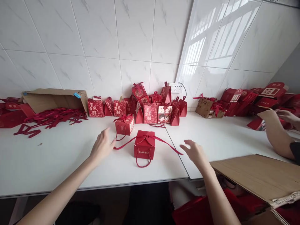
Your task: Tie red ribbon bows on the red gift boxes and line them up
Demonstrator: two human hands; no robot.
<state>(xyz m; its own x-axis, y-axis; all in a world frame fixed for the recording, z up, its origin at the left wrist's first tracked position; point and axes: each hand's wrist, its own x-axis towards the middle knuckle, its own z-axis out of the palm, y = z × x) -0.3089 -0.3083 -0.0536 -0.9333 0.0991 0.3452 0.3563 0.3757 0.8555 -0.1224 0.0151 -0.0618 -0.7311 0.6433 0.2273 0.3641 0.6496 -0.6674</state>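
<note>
A red gift box (144,147) with a twisted cord handle stands on the white table in front of me. A dark red ribbon (161,140) is tied over its top, its two tails stretched out to the sides. My left hand (102,147) is beside the left tail's end, thumb and fingers apart; whether it touches the ribbon I cannot tell. Just past the right tail's end, my right hand (193,153) is open with nothing in it. Behind and left of the box is a second red box (124,125) with a bow on top.
Several red boxes (150,114) are lined up along the tiled wall. At left, loose ribbons (56,117) spill from a cardboard carton (53,92). A large carton (257,175) is at front right. Another person's hands (269,117) work beside piled red boxes (269,90).
</note>
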